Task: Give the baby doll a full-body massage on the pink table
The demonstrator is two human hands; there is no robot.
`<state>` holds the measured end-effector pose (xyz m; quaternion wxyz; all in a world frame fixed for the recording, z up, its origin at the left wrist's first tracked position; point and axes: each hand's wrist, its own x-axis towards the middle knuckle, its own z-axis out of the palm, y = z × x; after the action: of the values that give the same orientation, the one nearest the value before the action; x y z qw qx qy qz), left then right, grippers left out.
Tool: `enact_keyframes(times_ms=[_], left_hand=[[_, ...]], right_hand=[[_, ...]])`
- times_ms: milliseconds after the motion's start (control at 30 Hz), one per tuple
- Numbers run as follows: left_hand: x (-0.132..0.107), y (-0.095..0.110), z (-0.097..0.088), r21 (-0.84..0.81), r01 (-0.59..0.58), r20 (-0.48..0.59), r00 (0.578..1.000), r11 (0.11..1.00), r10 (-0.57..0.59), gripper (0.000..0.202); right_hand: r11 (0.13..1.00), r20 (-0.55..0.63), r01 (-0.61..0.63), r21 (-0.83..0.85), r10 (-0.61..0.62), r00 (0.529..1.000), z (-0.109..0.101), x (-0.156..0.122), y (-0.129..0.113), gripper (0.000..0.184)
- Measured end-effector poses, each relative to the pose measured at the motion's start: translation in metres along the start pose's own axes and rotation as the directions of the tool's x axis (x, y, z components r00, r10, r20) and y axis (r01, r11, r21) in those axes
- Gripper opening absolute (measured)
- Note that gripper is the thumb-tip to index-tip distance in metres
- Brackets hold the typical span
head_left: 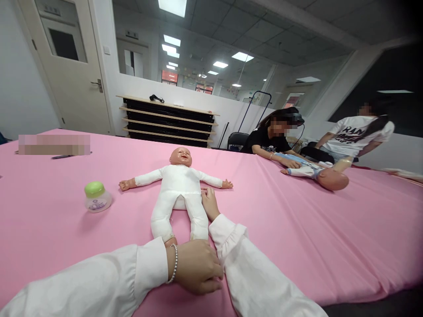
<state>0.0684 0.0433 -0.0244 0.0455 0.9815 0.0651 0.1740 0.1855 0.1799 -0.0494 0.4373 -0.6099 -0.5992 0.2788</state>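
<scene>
A baby doll (181, 184) with a white cloth body lies face up, arms stretched wide and head at the far end. My left hand (195, 267), with a beaded bracelet on its wrist, lies across the doll's lower end with curled fingers. It covers one of the doll's feet, and whatever is inside its fingers is hidden. My right hand (210, 205) rests by the doll's hip, its slightly bent fingers touching the white cloth and not wrapped around it. A jar (98, 198) with a green lid stands left of the doll.
A pink cloth (277, 246) covers the table. Across it, a person (272, 136) in black handles another doll (332, 178) in blue and white clothing. Another person (358, 132) in a white shirt is further right. A dark flat object (66, 156) lies at the far left.
</scene>
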Motion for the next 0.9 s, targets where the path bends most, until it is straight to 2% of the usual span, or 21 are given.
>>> enact_keyframes(times_ms=[300,567,900], left_hand=[[0.0003,-0.0005,0.0012,0.014,-0.003,-0.017,1.000,1.000,0.003,0.017],[0.0003,-0.0009,0.0020,0.025,-0.002,-0.020,1.000,1.000,0.003,0.017],[-0.0001,-0.0009,0.0036,0.010,-0.009,-0.039,0.999,1.000,0.009,0.019]], right_hand=[[0.998,-0.045,0.010,0.060,-0.007,0.999,-0.0001,0.0011,0.0002,0.024],[0.987,-0.068,-0.036,0.158,0.047,0.997,0.0030,0.0049,0.0074,0.031],[0.970,-0.065,-0.089,0.225,0.106,0.992,0.0018,0.0041,0.0044,0.030]])
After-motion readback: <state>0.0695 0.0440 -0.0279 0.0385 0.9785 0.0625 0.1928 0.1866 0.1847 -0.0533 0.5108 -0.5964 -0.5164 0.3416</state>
